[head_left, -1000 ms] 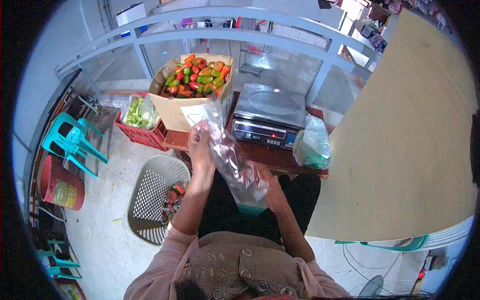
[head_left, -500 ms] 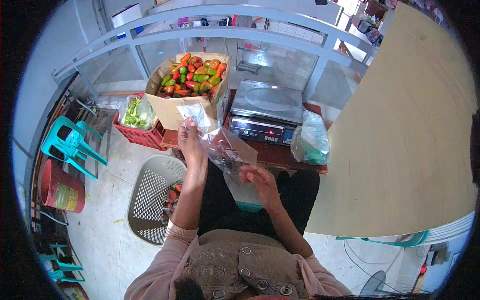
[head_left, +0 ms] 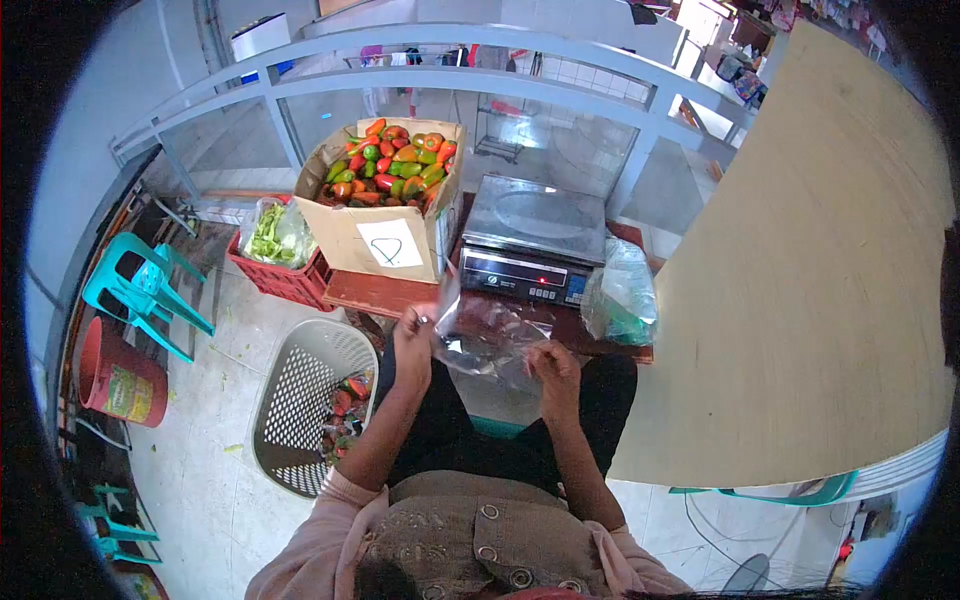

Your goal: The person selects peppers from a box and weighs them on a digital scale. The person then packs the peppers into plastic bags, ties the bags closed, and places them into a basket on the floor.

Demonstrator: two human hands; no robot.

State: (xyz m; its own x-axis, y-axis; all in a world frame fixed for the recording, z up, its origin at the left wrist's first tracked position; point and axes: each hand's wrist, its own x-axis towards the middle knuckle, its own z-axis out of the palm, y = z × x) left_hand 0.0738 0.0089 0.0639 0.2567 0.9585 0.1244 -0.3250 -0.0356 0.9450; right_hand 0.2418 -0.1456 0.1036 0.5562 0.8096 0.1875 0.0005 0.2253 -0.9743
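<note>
A clear plastic bag (head_left: 485,340) is stretched between my two hands above my lap. My left hand (head_left: 413,345) pinches its left edge, and my right hand (head_left: 553,370) grips the right side. The bag looks to have nothing in it. Just beyond it, on a reddish-brown low table (head_left: 375,292), stand a digital scale (head_left: 533,225) with a bare metal pan and a cardboard box (head_left: 345,235) full of red, orange and green peppers (head_left: 385,165). A bundle of plastic bags (head_left: 622,295) lies right of the scale.
On the floor at my left is a pale perforated basket (head_left: 290,410) with packed peppers inside. Behind it are a red crate (head_left: 285,280) holding bagged green vegetables, a teal stool (head_left: 145,285) and a red bucket (head_left: 120,375). A wooden board (head_left: 800,300) fills the right side; a railing (head_left: 450,80) runs ahead.
My left hand has come down and toward me, lowering the bag from in front of the box's marked paper label. My right hand has shifted slightly to the right.
</note>
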